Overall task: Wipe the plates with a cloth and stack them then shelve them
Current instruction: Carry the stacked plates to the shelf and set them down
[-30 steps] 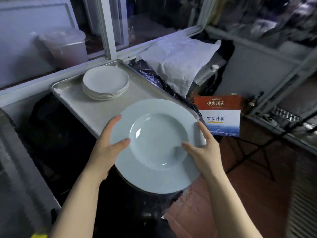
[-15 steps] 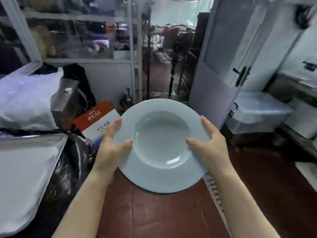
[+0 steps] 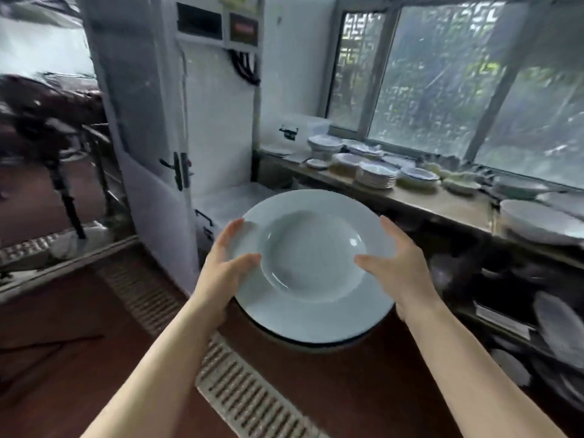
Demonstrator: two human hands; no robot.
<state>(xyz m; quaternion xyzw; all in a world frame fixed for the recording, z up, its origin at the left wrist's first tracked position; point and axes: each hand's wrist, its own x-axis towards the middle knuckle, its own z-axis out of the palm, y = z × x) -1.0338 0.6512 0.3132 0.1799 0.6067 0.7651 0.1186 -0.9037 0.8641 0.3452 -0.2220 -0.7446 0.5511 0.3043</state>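
A stack of wide-rimmed white deep plates is carried level in front of me, above the red floor. My left hand grips the stack's left rim, thumb lying on top. My right hand grips the right rim the same way. Darker plate edges show under the top plate at the near side. To the right runs a wooden shelf under the window, loaded with stacks of white plates and bowls. A lower shelf level beneath it holds more plates. No cloth is visible.
A white door with a dark handle stands open at left of centre. A clear plastic bin sits on the floor behind the plates. A metal floor grate runs diagonally below my arms. Large oval platters lie at the shelf's right end.
My view has swung to the right, from the metal tray and boxes past the door to the window shelf. Both hands kept their hold on the plate stack throughout.
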